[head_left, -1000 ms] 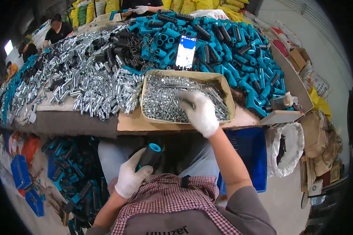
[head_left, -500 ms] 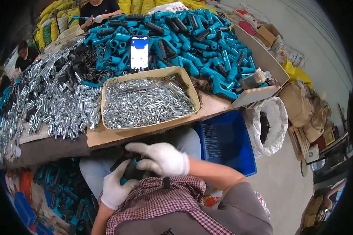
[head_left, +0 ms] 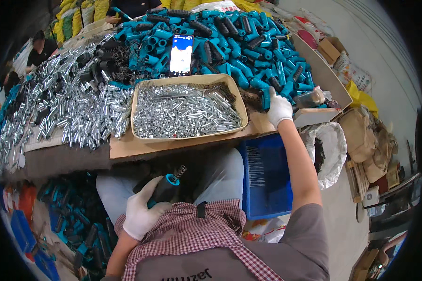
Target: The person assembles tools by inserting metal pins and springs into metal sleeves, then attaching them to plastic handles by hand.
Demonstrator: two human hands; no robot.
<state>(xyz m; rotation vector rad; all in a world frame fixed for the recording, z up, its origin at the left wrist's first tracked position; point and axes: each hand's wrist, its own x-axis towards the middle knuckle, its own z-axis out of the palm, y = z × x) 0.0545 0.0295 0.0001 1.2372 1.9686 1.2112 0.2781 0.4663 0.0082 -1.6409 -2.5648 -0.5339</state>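
Observation:
Over my lap, my left hand [head_left: 143, 213] in a white glove is closed round a black and teal tool handle [head_left: 165, 191]. A coiled metal spring [head_left: 179, 172] sticks up out of the handle's teal-rimmed end. My right hand [head_left: 280, 110], also gloved, is stretched far out to the front right of the bench. Its fingers are closed on a teal handle [head_left: 266, 97] at the near edge of a large heap of teal and black handles [head_left: 239, 51]. The fingertips are partly hidden among the pieces.
A cream tray [head_left: 187, 136] of small metal pins stands at the bench's front edge, with a lit phone [head_left: 181, 56] behind it. Silvery metal tubes [head_left: 79, 112] cover the left side. A blue bin [head_left: 267, 187] and a white sack [head_left: 335, 154] are below right. Other people work at the far left.
My right hand has left the handle over my lap and reached out to the heap at the right. The spring now shows in the handle in my left hand. The view has shifted slightly.

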